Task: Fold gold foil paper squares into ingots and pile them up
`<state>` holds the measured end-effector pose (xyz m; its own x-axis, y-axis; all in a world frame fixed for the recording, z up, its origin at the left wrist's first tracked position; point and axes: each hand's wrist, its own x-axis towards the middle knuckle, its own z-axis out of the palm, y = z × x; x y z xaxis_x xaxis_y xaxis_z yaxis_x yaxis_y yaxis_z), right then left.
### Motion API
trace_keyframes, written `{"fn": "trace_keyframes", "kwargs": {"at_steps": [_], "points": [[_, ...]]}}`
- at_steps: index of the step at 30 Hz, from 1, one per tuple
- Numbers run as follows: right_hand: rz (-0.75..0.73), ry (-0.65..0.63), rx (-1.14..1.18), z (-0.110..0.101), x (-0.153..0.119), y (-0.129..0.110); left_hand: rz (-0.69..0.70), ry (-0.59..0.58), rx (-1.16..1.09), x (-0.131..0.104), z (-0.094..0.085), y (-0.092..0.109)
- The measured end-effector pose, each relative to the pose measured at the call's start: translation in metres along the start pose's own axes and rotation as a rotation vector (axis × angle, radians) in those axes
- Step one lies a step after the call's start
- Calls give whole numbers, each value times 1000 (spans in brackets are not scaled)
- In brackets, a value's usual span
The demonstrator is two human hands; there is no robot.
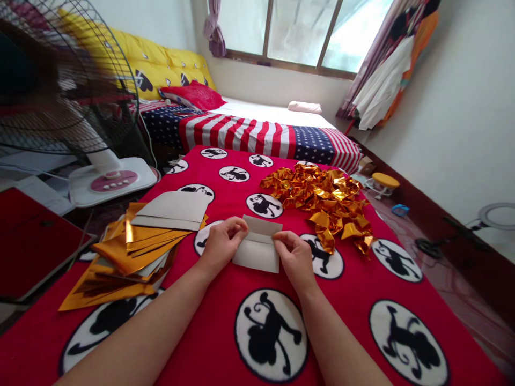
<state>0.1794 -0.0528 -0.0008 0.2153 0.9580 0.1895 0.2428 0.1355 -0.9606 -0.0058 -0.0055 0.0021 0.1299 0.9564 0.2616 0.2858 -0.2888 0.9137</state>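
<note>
A pale grey paper sheet (257,254) with a crease across it lies in front of me on the red cloth with monkey prints (201,335). My left hand (223,241) pinches its left edge, and my right hand (295,254) pinches the right edge, fingers closed on both sides. Left of my hands is a stack of gold paper sheets (129,252), topped by pale grey sheets (173,210). A heap of folded shiny gold pieces (322,193) sits beyond my right hand.
A fan (112,181) stands at the left beside a dark red panel (36,241). Behind the cloth is a bed with a flag-pattern cover (249,135). A yellow stool (385,180) and a ring light (497,215) are at the right.
</note>
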Motion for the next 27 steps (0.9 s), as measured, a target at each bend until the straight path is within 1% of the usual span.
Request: {"fn": "trace_keyframes", "kwargs": {"at_steps": [2,4,5,7,9,11,16,19,21,24,26,27], "points": [[34,-18,0,-2,1,3,34,-39,21,1,-1,-3],[71,-44,-4,-5,2,6,83,-62,92,2,-3,-4],[68,-63,-9,-6,3,7,108,-72,131,3,-3,-3],[5,-94,-30,-9,5,10,150,-83,191,3,-4,-3],[-92,-106,-72,-11,7,10,167,-81,219,3,-4,-2],[-147,-104,-106,-12,7,9,140,-73,209,4,-4,-1],[-112,-105,-27,-12,6,7,-49,-54,26,6,-7,-2],[-173,-101,-21,-13,6,6,-112,-38,-42,8,-8,-1],[-245,-63,-116,-14,6,4,-103,-48,-28,8,-8,0],[-399,5,-373,-17,7,1,-49,-78,45,7,-8,0],[-486,-12,-516,-19,9,1,1,-91,120,6,-8,-1],[-511,-42,-564,-20,9,2,30,-99,164,6,-7,-1]]}}
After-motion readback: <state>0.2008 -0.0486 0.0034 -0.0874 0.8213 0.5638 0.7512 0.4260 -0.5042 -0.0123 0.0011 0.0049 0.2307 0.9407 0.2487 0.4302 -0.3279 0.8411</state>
